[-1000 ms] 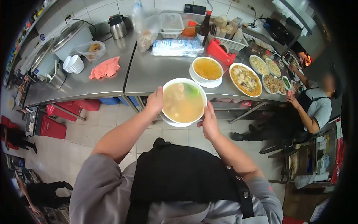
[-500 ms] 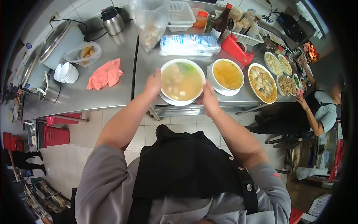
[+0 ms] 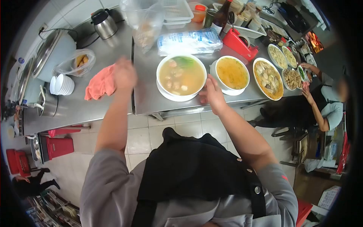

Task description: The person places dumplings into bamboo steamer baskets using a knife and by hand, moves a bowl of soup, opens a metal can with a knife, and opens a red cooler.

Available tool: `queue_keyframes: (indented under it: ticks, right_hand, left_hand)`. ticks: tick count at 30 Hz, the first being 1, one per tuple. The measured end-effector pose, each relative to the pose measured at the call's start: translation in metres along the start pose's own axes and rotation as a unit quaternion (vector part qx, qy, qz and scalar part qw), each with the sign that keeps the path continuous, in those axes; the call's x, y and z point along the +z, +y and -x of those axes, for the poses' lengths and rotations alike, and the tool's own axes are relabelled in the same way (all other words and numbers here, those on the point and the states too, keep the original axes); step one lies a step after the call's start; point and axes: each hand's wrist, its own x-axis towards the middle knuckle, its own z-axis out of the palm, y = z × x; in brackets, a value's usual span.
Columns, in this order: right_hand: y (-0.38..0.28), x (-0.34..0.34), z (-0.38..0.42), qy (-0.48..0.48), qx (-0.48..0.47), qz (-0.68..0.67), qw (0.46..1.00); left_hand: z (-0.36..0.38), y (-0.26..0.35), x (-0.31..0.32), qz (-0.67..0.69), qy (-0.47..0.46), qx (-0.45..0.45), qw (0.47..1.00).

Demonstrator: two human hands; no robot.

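Note:
A white bowl of cloudy soup (image 3: pixel 172 75) with meat pieces and greens sits on a white plate (image 3: pixel 166 94) near the counter's front edge. My right hand (image 3: pixel 214 95) is at the bowl's right side, thumb by the rim, fingers apart and slightly bent near the plate. Away to the left, my left hand (image 3: pixel 125 73) is smeared by motion and overlaps the right end of a crumpled pink cloth (image 3: pixel 100 84). Right of my right hand stands a bowl of orange-yellow soup (image 3: pixel 231 72) on its own plate.
An oval dish of noodles (image 3: pixel 267 78) and several smaller dishes continue rightward, where a person (image 3: pixel 315 102) stands. Behind the bowls lie a plastic-wrapped white pack (image 3: pixel 189 41) and a red tape dispenser (image 3: pixel 240 43). White cups (image 3: pixel 62 84) and a steel pot (image 3: pixel 48 104) occupy the left.
My left hand has let go of the soup bowl and moved left to the pink cloth. My right hand remains beside the bowl. The view has shifted slightly.

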Motion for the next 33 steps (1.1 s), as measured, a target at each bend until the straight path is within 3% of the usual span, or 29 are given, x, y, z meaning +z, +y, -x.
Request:
queue_keyframes:
  ticks: [2,3,4,6,8,10,13,17,19,21,24,27,30,33]
  right_hand:
    - [0.001,-0.014,0.023,0.004,0.005,0.012,1.0]
    - [0.001,-0.028,0.038,-0.003,0.018,0.013,1.0]
    - [0.005,-0.044,0.052,-0.011,0.032,0.015,0.999]
    - [0.023,-0.078,0.084,-0.008,0.048,0.009,0.999]
    - [0.041,-0.114,0.115,0.003,0.055,0.002,0.998]
    - [0.061,-0.147,0.153,0.039,0.052,-0.011,0.998]
    - [0.083,-0.183,0.222,0.119,0.059,-0.008,0.991]
    - [0.127,-0.221,0.334,0.234,0.067,0.005,0.97]
    - [0.186,-0.238,0.383,0.291,0.026,-0.02,0.956]
    - [0.211,-0.247,0.446,0.339,0.042,0.048,0.939]
    - [0.259,-0.254,0.535,0.388,0.052,0.017,0.92]
    - [0.294,-0.257,0.618,0.403,0.087,-0.014,0.911]
    - [0.322,-0.255,0.69,0.49,0.099,-0.04,0.865]
    - [0.353,-0.254,0.754,0.562,0.099,-0.059,0.819]
  left_hand:
    - [0.004,-0.069,-0.013,-0.235,0.019,0.07,0.969]
    - [0.003,-0.053,-0.044,-0.255,-0.146,-0.021,0.956]
    - [0.001,-0.034,-0.079,-0.281,-0.31,-0.102,0.903]
    - [0.043,-0.16,-0.027,-0.301,-0.155,0.052,0.939]
    - [0.03,-0.155,-0.041,-0.186,-0.187,-0.124,0.957]
    - [0.028,-0.172,-0.052,-0.155,-0.161,-0.044,0.974]
    - [0.008,-0.14,-0.04,-0.151,-0.112,0.016,0.982]
    - [0.044,-0.012,-0.004,-0.045,-0.015,0.121,0.991]
    - [0.106,0.084,0.016,0.057,-0.053,0.175,0.982]
    - [0.202,0.182,0.026,0.159,-0.155,0.23,0.947]
    - [0.36,0.313,0.017,0.245,-0.387,0.319,0.829]
    - [0.487,0.412,-0.009,0.229,-0.592,0.402,0.66]
    - [0.567,0.498,-0.038,0.185,-0.678,0.475,0.53]
    - [0.623,0.566,-0.06,0.149,-0.699,0.525,0.462]
